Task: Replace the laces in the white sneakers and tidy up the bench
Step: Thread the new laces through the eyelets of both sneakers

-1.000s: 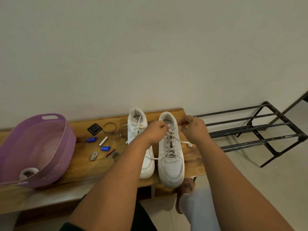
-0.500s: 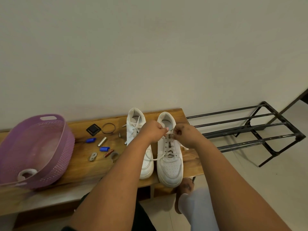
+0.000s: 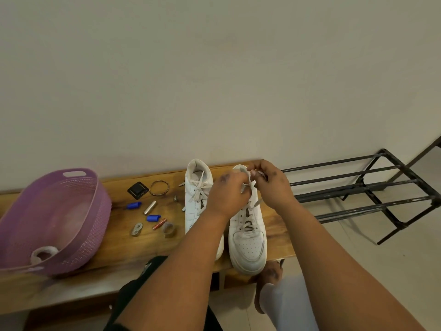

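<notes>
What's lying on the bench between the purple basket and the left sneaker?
In the head view, small clutter: a black square piece, a twisted ring, two blue caps, a silver cylinder, a red battery, a tape roll.

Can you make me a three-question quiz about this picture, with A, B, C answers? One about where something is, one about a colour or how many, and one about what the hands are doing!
1. Where is the white tape roll?
A. inside the purple plastic basket
B. on the floor
C. on the black metal rack

2. How many small blue caps lie on the wooden bench?
A. one
B. two
C. four

3. What are the left hand and right hand doing?
A. resting flat
B. lifting the basket
C. pinching the white lace of the right white sneaker

Answers: A, it lies at the basket's bottom; B, two show beside the batteries; C, both hands' fingers pinch the lace.
</notes>
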